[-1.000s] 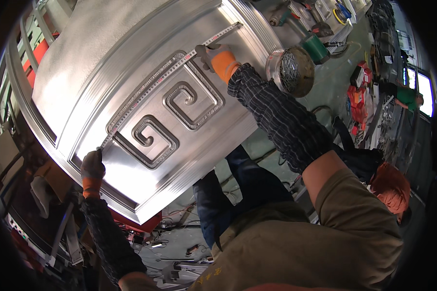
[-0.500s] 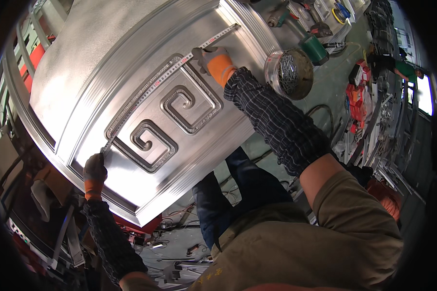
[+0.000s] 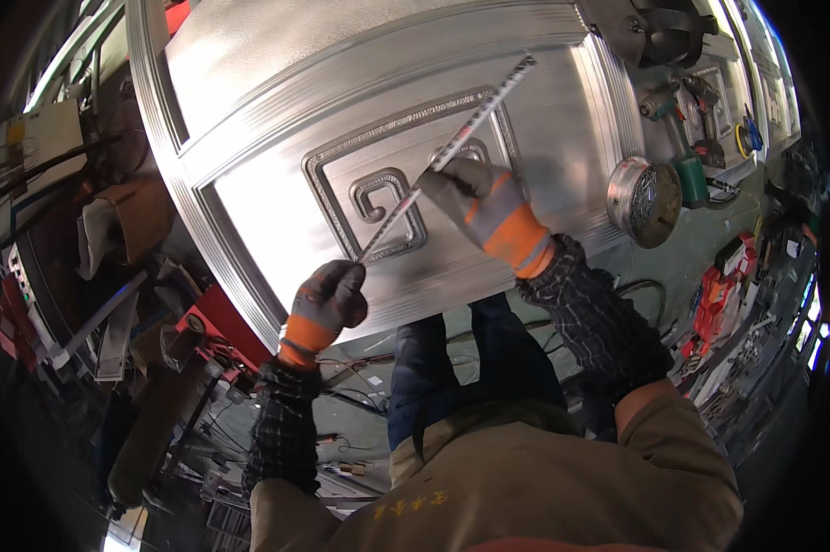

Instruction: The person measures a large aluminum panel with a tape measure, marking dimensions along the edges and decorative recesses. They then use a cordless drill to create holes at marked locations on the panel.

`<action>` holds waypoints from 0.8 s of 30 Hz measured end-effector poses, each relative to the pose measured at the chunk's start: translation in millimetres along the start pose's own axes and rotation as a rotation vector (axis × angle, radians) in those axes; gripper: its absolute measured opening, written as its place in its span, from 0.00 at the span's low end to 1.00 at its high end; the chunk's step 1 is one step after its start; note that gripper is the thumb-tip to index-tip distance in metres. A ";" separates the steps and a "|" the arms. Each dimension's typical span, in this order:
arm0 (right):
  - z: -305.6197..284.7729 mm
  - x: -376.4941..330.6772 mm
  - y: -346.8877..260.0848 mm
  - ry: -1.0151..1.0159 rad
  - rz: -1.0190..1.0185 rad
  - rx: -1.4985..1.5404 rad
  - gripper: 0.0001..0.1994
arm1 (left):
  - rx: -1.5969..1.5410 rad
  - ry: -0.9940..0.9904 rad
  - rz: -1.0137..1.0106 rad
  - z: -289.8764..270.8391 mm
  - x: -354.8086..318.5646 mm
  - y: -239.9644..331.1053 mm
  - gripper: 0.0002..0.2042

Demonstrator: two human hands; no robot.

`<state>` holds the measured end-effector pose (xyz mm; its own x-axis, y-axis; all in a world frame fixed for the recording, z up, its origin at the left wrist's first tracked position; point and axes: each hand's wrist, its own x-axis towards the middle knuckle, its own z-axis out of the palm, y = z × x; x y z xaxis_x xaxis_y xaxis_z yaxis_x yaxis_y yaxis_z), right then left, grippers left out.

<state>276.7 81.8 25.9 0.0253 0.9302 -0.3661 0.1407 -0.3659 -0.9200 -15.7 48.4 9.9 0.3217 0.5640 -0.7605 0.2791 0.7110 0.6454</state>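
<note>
Two gloved hands hold one long ruler across one embossed metal panel.

Head view: one silver metal door panel (image 3: 277, 198) fills the upper half of the frame, with ribbed borders and a raised square-spiral motif near its middle. One thin steel ruler (image 3: 447, 152) runs diagonally from the upper centre down to the middle of the frame. The left hand (image 3: 328, 299), in a grey and orange glove at lower centre, has its fingers curled together, pinching the ruler's lower end. The right hand (image 3: 484, 207), gloved alike, lies just right of centre with fingers pressed together on the ruler's middle, flat against the panel. One round wire brush wheel (image 3: 643, 201) on a green-bodied power tool (image 3: 686, 170) sits at the right.
</note>
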 end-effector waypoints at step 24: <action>-109.2 52.4 32.3 -0.409 0.205 -1.197 0.14 | -0.843 0.587 0.113 -40.7 98.5 -14.1 0.11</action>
<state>390.7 121.8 -7.7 -0.1223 0.7057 -0.6979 0.9741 -0.0494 -0.2206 -24.7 111.0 -77.0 -0.2489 0.6010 -0.7595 -0.5231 0.5765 0.6277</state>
